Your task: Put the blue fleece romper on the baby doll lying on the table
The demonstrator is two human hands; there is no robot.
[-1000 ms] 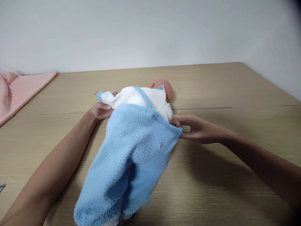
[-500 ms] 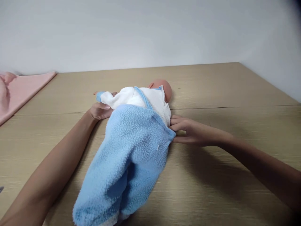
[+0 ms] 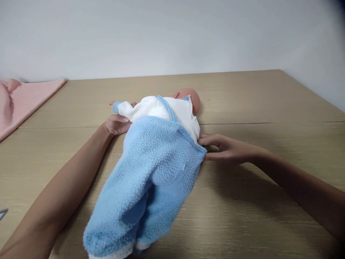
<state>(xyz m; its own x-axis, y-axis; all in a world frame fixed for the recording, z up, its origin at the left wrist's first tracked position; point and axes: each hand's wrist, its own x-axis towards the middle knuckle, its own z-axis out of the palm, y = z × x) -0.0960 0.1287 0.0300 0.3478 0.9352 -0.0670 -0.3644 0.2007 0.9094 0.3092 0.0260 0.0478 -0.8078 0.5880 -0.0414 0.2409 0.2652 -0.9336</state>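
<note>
A baby doll (image 3: 159,158) in a fleecy white and light-blue outfit lies on its front, its bare head at the far end and its legs towards me. My left hand (image 3: 118,124) grips its left side below the white sleeve; the thumb shows, while most fingers are hidden beneath the body. On the other side, my right hand (image 3: 225,146) pinches the loose corner of the blue trousers (image 3: 161,151) at the waist, some fingertips tucked out of sight behind the cloth. Blue trim crosses the white top (image 3: 180,109).
A pink cloth (image 3: 32,100) lies at the left rear of the wooden table (image 3: 269,208). A pale wall (image 3: 172,36) stands behind and to the right. Part of a small grey object (image 3: 3,213) shows at the left edge.
My right hand has drawn the blue waist corner slightly outward to the right. The left hand keeps its place at the doll's side. The whole view has shifted a little.
</note>
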